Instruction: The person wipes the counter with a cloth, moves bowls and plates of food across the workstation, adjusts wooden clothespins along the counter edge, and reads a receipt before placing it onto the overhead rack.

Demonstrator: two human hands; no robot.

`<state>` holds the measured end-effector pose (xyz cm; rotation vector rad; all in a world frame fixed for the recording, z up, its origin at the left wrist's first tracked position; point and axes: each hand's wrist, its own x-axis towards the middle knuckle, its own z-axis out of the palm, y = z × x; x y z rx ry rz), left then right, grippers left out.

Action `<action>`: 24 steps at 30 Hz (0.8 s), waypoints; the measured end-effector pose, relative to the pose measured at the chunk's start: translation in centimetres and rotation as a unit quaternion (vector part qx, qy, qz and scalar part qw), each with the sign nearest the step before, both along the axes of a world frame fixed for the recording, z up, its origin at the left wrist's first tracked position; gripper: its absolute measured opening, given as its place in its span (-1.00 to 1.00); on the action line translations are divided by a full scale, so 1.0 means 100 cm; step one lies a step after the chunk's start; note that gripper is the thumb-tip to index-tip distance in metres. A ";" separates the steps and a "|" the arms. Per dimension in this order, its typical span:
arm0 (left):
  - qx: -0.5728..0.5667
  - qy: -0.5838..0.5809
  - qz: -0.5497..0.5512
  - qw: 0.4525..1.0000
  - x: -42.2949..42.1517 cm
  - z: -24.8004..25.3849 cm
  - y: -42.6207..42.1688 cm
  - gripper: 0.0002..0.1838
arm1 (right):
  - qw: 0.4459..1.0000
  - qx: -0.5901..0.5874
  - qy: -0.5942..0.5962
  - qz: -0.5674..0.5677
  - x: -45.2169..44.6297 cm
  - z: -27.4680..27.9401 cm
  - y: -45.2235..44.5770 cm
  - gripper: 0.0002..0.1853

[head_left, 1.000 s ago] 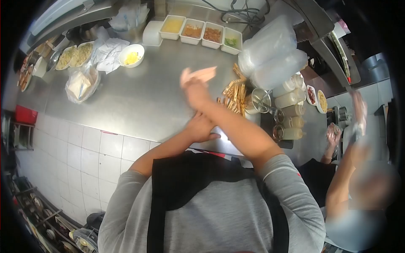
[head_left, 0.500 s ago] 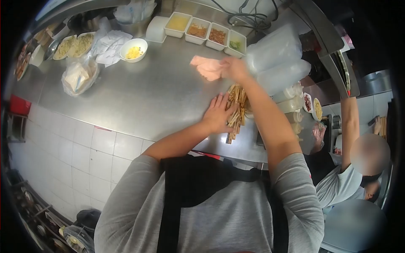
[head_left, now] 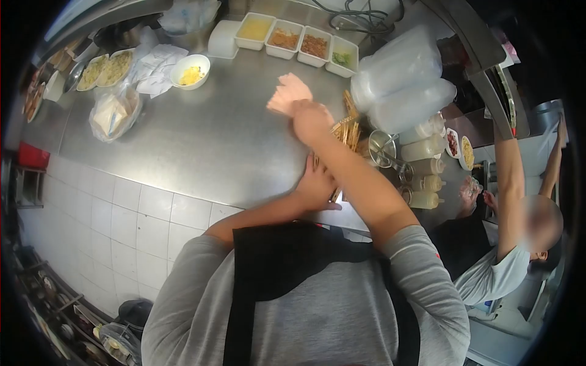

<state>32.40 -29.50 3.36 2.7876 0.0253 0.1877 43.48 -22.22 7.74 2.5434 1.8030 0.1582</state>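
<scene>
A loose bundle of wooden chopsticks (head_left: 345, 135) with dark markings lies on the steel counter, partly hidden under my right forearm. My left hand (head_left: 317, 185) is closed round the near end of the bundle, its thumb toward the counter's front edge. Crumpled in my right hand (head_left: 311, 122) is a pink cloth (head_left: 292, 93), held over the counter just left of the chopsticks' far end. My right arm crosses above my left hand and covers some of its fingers.
White tubs of toppings (head_left: 284, 40) line the back. A white bowl (head_left: 190, 72) and a bagged white item (head_left: 116, 113) stand left. Clear plastic bags (head_left: 400, 79), a metal pot (head_left: 383, 148) and squeeze bottles (head_left: 424, 183) are at right. A co-worker's arm (head_left: 510, 189) reaches up beyond.
My right hand has swung left and nearer with the cloth. My left hand has gone from lying spread on the chopsticks to curling round their near end.
</scene>
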 end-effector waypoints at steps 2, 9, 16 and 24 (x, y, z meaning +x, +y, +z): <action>-0.060 -0.142 0.016 0.988 0.019 -0.022 0.001 -0.26 | 0.992 0.087 -0.044 0.084 -0.015 -0.029 0.005 -0.83; -0.048 -0.157 0.003 0.986 0.049 -0.027 0.004 -0.38 | 0.878 0.056 0.467 0.084 -0.047 -0.011 0.030 -0.91; -0.138 -0.191 -0.069 0.969 -0.071 0.002 0.009 -0.41 | 0.887 0.206 0.406 0.075 0.058 0.041 0.023 -0.62; -0.091 -0.287 0.314 0.900 -0.235 0.049 0.026 -0.70 | 0.757 0.168 0.632 -0.015 -0.098 -0.078 0.032 -0.72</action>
